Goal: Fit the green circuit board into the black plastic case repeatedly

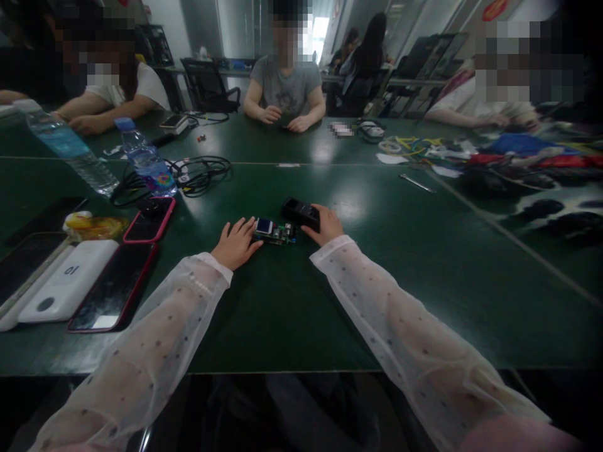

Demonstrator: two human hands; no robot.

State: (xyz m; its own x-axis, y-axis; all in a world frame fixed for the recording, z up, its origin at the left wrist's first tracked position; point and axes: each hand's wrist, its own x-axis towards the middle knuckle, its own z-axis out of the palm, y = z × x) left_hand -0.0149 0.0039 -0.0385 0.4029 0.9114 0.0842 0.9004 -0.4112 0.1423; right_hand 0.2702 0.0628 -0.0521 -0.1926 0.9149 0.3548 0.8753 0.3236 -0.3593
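In the head view, a small green circuit board (282, 235) with a little square screen lies low over the table in front of me. My left hand (236, 243) is at its left end, with thumb and index finger against its edges and the other fingers spread. Just behind and to the right of the board is a black plastic case (299, 212) with a dark window. My right hand (326, 225) grips this case by its right end, the thumb on the near side. Case and board are close together; whether they touch, I cannot tell.
Left of me lie phones (115, 285), a white power bank (70, 280) and a pink-edged phone (149, 221). Water bottles (147, 157) and black cables (202, 176) stand behind them. A wrench (417, 182) and piled cables lie right. Several people sit around the green table (282, 314).
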